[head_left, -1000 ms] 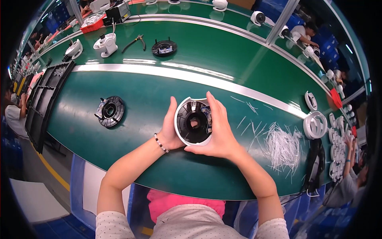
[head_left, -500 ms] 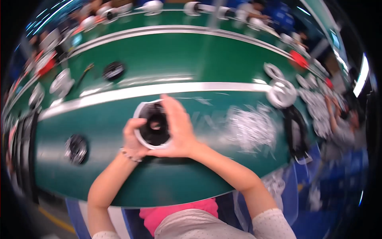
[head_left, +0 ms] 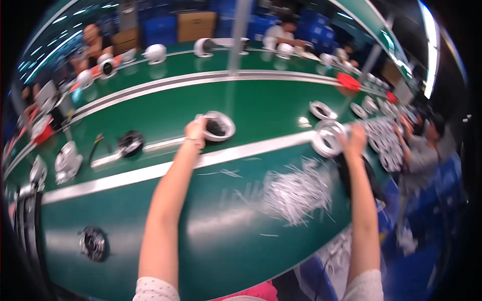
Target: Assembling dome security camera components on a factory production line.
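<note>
On green belt, left hand on white housing, right hand on ring

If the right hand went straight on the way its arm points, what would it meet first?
The right hand already touches a white round ring housing; beyond it, probably the smaller white ring on the green belt, though depth is unclear.

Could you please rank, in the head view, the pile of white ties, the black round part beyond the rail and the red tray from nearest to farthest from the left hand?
From the left hand:
1. Black round part, to its left.
2. Pile of white ties, lower right.
3. Red tray, far right.
</note>
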`<state>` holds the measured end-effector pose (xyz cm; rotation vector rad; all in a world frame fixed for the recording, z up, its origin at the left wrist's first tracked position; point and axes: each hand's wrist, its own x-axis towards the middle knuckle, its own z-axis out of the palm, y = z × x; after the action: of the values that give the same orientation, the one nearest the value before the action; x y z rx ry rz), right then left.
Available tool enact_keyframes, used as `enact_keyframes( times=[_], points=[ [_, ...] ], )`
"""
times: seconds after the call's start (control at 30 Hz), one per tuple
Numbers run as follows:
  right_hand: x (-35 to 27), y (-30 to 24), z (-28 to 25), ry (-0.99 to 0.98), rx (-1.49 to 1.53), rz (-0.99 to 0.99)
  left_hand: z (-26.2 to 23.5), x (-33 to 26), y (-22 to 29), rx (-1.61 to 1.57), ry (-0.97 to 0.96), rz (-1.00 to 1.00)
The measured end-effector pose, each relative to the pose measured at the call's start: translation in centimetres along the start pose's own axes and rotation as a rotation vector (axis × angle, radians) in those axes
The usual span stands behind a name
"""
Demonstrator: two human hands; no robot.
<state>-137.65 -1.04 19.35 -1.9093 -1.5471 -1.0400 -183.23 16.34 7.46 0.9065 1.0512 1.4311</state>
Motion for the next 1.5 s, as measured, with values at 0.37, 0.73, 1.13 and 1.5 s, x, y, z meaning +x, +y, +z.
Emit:
enact_keyframes(
  times=[0.37,0.73,1.13,1.5],
  points=[
    [3.4,-2.2,-5.3,-0.089,0.328,0.135,-16.0,-0.1,12.1,1.471,0.578,0.220],
    [-9.8,-31.2,-15.0,-0.820,0.806,-0.778,-20.3,-5.8,12.2,0.741,0.315,0.193],
    [-13.8,-33.4,-21.4,-0.985,0.886,-1.039,-16.7,-23.4,10.6,-0.229,0.170,0.166],
    [-11.8,-36.5,-19.2,-0.993,1.903,0.280,-12.0,-31.4,9.0,-0.008,-0.027,0.324]
  ],
)
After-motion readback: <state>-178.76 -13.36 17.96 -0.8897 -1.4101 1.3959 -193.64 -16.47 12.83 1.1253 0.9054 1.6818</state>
